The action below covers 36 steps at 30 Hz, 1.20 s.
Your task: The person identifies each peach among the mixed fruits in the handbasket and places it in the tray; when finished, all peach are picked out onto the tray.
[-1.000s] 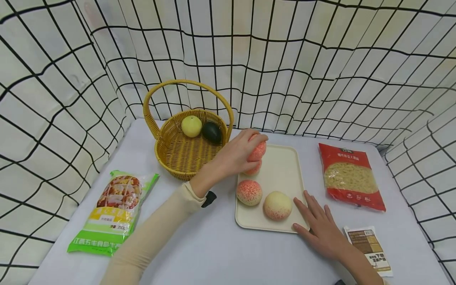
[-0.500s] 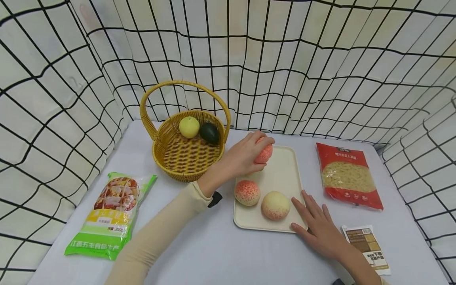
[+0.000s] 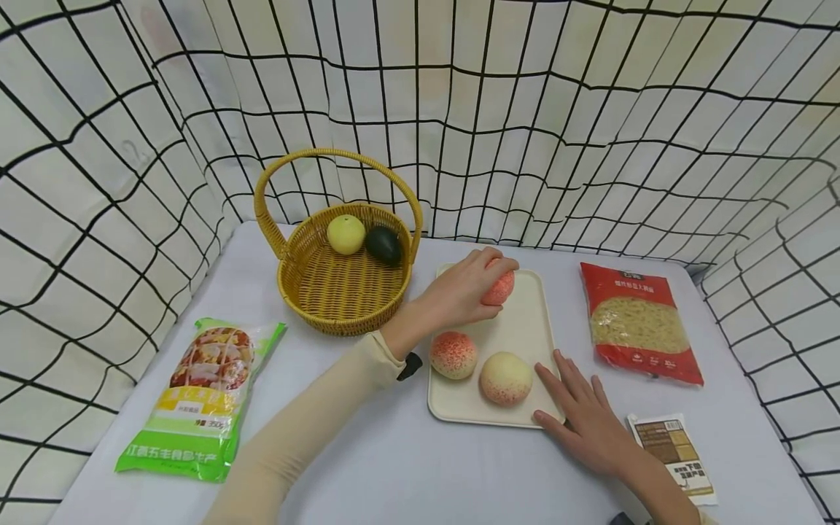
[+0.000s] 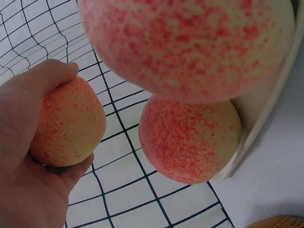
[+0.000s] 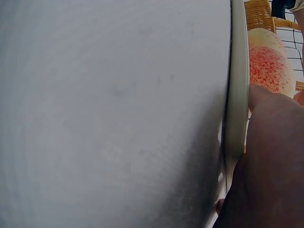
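Observation:
My left hand grips a pink-speckled peach above the back of the cream tray, with thumb and fingers around it. Two more peaches lie at the tray's front: a redder one on the left and a paler one on the right. Another peach shows in the left wrist view beyond the nearest, large one; the left hand hides it from the head view. Fingers fairly straight and spread, my right hand rests at the tray's front right edge, touching it.
Left of the tray stands a yellow wicker basket with a tall handle, holding a yellow-green fruit and a dark green one. A green food bag lies at left. Right are a red pasta bag and a small packet.
The left hand has moved to the right over the tray with the peach, away from the spot above the back left peach. The right hand stays at the tray's edge.

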{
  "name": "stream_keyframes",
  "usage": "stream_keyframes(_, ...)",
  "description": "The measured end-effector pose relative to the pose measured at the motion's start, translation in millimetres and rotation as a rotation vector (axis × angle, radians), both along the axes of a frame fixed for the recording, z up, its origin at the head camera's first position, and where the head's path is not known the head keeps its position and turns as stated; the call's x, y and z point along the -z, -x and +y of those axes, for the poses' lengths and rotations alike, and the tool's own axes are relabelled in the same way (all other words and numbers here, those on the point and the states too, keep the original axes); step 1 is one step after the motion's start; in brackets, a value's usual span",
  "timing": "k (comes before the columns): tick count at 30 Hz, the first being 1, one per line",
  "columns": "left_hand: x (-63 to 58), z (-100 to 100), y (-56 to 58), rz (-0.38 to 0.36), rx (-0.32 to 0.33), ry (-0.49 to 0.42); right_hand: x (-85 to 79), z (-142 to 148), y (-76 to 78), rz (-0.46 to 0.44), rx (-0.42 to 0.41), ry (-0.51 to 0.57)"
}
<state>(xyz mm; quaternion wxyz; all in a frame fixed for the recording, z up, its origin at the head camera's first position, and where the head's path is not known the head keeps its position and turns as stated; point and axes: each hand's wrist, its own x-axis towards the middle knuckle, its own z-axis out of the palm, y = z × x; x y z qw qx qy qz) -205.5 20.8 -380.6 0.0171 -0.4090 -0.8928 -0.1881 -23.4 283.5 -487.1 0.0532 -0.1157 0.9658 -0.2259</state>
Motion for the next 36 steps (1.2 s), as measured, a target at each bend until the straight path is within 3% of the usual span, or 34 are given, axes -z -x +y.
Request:
stream_keyframes(17,11.8,15.3,3.7,-0.061,-0.006,0.062,4.5,1.2,1.6,-0.044,0.010,0.010)
stream_keyframes(27,16.3,25.9,7.3,-0.039,0.028,0.104,3.9,0.7,1.6,-0.046,0.011,0.014)
stream_keyframes(36,20.2,30.4,9.4,-0.042,0.021,0.147,1.4,0.1,0.6,-0.038,0.010,0.012)
